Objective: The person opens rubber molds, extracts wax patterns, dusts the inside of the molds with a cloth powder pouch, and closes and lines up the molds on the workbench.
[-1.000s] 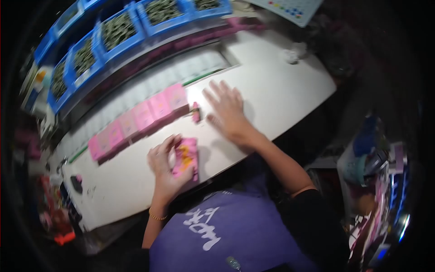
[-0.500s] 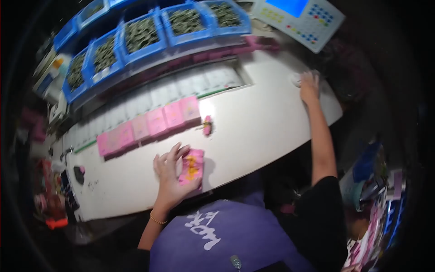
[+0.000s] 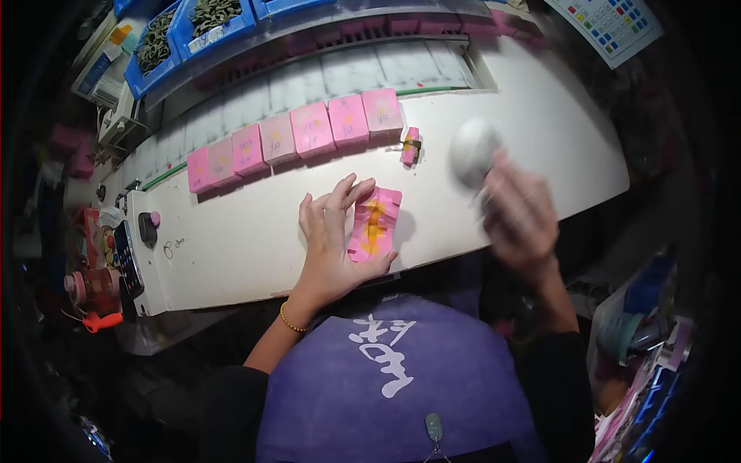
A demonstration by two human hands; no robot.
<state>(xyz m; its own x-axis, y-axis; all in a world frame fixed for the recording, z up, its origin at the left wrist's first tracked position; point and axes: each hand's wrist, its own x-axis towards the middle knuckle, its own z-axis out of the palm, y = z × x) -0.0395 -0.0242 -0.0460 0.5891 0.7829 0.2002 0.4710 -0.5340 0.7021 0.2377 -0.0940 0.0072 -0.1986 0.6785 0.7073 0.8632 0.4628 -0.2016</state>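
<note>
My left hand point(image 3: 332, 235) is closed on a pink paper packet point(image 3: 376, 222) with a yellow mark, its thumb at the near end and its fingers at the far end. The packet stands near the table's front edge. Above the tabletop to its right, my right hand point(image 3: 525, 212) grips a white rounded object point(image 3: 473, 150). Motion smears both, so the object's exact kind cannot be made out. Between the hands and farther back lies a small pink roll point(image 3: 411, 145) with a dark band around it.
Pink blocks point(image 3: 312, 130) with handwriting stand in a row behind the left hand. Blue bins point(image 3: 160, 58) of dark green bands sit at the back left. A keypad panel point(image 3: 610, 31) is at the back right. A phone point(image 3: 129, 258) lies at the left edge.
My right hand has come from the table's far right towards the packet, bringing the white object with it. My left hand still holds the packet. The head view has shifted.
</note>
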